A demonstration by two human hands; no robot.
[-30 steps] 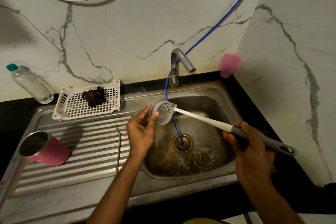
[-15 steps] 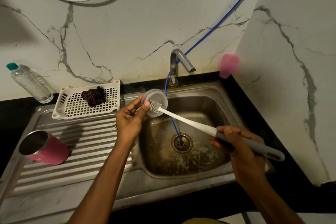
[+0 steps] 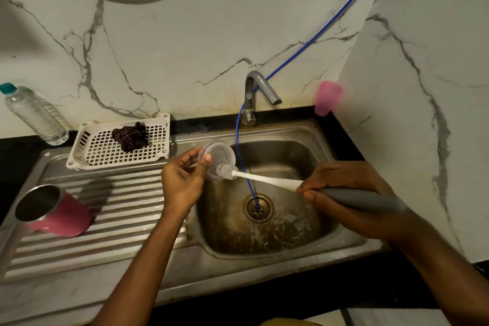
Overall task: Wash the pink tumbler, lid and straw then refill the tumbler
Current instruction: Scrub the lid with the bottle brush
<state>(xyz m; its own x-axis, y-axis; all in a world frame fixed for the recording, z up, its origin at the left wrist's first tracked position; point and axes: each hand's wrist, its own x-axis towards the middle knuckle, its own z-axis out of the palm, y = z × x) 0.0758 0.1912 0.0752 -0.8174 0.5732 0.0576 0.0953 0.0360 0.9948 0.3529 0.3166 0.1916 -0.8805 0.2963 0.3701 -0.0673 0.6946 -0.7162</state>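
Note:
My left hand [image 3: 182,182] pinches a clear round lid [image 3: 219,155] by its rim, above the left edge of the sink basin [image 3: 317,233]. My right hand [image 3: 341,193] grips the grey handle of a long bottle brush [image 3: 267,178]. Its grey bristle head presses against the lid's lower face. The pink tumbler [image 3: 53,210] lies tilted on the ribbed draining board [image 3: 119,219] at the left, its steel mouth facing up and left. I see no straw.
A grey tap [image 3: 258,92] stands behind the basin, and a blue hose [image 3: 243,167] runs down into the drain [image 3: 258,208]. A white slotted basket [image 3: 119,143] holds a dark cloth. A water bottle [image 3: 34,114] leans far left. A pink cup [image 3: 326,96] sits back right.
The brush head has slid from the lid's middle to its lower edge. Both hands shifted slightly while scrubbing; the tumbler has not moved.

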